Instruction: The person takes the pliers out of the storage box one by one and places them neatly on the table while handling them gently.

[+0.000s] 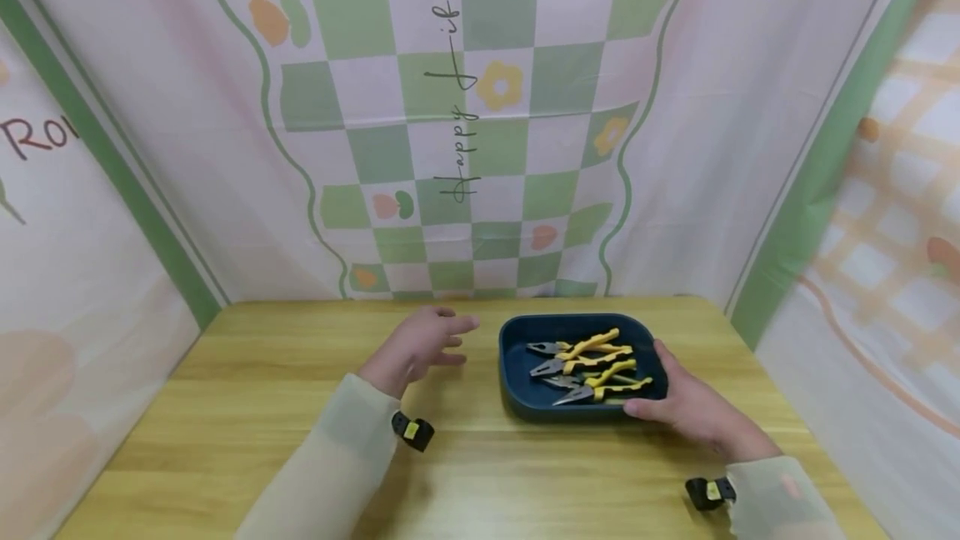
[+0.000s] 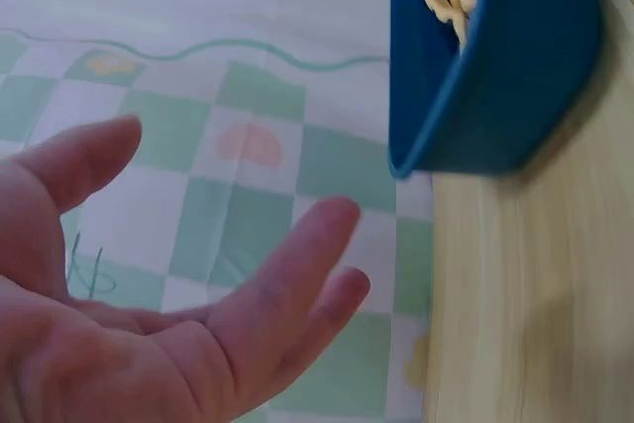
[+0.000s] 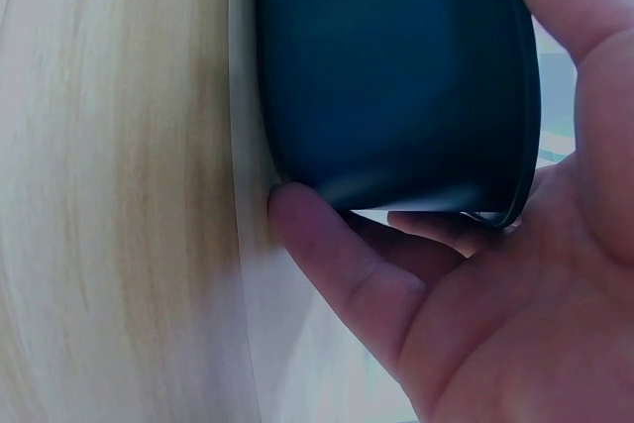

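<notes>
On a wood-grain tabletop (image 1: 262, 407), right of centre, head view: a dark blue, round-cornered rectangular tray (image 1: 547, 413) is seen, gripped at its right end by the right hand (image 1: 686, 398), thumb laid over the near rim and fingers wrapped about the end wall. Inside, four metal pliers with yellow handles (image 1: 572, 366) are laid in a slanting row, heads to the left, handles to the right; the nearest is tipped with a slender point. Left of the tray, well apart from it, the left hand (image 1: 426, 342) is held with fingers extended and parted. Pale sleeves (image 1: 322, 457) are worn, a small black camera (image 1: 412, 430) strapped at each wrist. Behind, a curtain (image 1: 348, 15) is printed with green and white checks, lettered "Happy Life".

Left wrist view: thumb and fingers are spread loosely. Beyond the fingertips, the tray's end is shown, with pale handles partly visible inside.

Right wrist view: the blue wall is clasped; one fingertip is set at the base corner. Whether the underside is in contact with the tabletop cannot be told.
</notes>
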Demonstrator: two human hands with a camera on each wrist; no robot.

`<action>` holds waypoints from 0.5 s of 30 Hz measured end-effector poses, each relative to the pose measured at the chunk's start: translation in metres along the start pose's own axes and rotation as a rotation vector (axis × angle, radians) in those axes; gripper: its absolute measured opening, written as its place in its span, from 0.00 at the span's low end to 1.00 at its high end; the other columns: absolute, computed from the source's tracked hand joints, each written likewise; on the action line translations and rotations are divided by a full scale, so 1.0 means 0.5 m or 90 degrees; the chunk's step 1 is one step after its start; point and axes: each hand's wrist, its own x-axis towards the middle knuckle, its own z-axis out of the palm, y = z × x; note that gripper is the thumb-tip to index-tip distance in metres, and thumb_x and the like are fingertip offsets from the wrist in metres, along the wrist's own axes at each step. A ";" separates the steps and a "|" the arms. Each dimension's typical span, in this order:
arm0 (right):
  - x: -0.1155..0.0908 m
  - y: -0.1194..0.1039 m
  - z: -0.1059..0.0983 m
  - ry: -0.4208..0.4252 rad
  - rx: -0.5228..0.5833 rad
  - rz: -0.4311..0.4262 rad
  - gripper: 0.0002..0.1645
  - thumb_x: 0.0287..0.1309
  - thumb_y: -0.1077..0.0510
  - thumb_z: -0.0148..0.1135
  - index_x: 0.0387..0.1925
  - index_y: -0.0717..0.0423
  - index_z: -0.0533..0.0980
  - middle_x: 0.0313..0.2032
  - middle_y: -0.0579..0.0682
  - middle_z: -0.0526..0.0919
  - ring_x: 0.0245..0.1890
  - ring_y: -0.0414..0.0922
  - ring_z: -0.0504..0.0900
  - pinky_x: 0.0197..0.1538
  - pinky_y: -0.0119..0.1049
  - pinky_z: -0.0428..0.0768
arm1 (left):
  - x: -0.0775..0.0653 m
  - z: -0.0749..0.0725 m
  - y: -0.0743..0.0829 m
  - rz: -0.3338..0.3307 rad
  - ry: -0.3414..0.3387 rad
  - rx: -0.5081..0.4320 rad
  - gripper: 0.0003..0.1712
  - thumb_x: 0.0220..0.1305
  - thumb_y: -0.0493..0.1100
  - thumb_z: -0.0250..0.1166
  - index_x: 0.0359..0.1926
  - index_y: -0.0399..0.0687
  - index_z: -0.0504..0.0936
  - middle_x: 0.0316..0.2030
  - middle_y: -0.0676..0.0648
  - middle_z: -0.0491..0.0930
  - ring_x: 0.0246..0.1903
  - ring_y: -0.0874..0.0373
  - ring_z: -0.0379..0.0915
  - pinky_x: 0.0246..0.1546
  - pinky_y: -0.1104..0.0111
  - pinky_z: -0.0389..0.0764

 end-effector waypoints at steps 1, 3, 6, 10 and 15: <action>0.000 0.000 0.000 0.001 0.000 -0.003 0.73 0.47 0.34 0.66 0.69 0.49 0.21 0.66 0.75 0.42 0.62 0.72 0.49 0.58 0.66 0.51 | 0.005 0.003 0.005 -0.004 -0.004 -0.030 0.44 0.59 0.49 0.67 0.67 0.33 0.55 0.63 0.35 0.59 0.58 0.39 0.62 0.43 0.58 0.77; -0.001 -0.001 0.000 0.002 -0.005 -0.005 0.73 0.47 0.34 0.66 0.69 0.49 0.22 0.66 0.75 0.42 0.62 0.72 0.49 0.57 0.66 0.51 | 0.015 0.012 0.017 -0.013 -0.006 -0.080 0.43 0.59 0.46 0.66 0.66 0.32 0.54 0.62 0.33 0.59 0.56 0.39 0.64 0.44 0.58 0.77; 0.001 0.001 -0.001 0.002 -0.012 -0.005 0.72 0.47 0.34 0.65 0.69 0.50 0.22 0.66 0.75 0.42 0.61 0.73 0.49 0.57 0.66 0.52 | 0.030 0.028 0.033 -0.021 -0.007 -0.140 0.41 0.59 0.44 0.67 0.66 0.32 0.55 0.59 0.31 0.62 0.53 0.38 0.68 0.44 0.57 0.76; 0.002 0.004 -0.001 0.001 -0.014 0.001 0.72 0.47 0.33 0.65 0.69 0.49 0.22 0.66 0.75 0.42 0.62 0.72 0.49 0.57 0.66 0.52 | 0.043 0.050 0.057 -0.025 0.002 -0.141 0.43 0.56 0.44 0.69 0.64 0.30 0.57 0.58 0.32 0.65 0.54 0.40 0.68 0.47 0.57 0.75; 0.000 0.002 -0.001 0.007 -0.023 -0.006 0.72 0.47 0.33 0.65 0.69 0.50 0.22 0.66 0.75 0.42 0.61 0.72 0.50 0.57 0.66 0.52 | 0.057 0.085 0.081 -0.011 0.028 0.011 0.43 0.52 0.50 0.71 0.63 0.36 0.63 0.59 0.39 0.68 0.57 0.44 0.66 0.53 0.56 0.69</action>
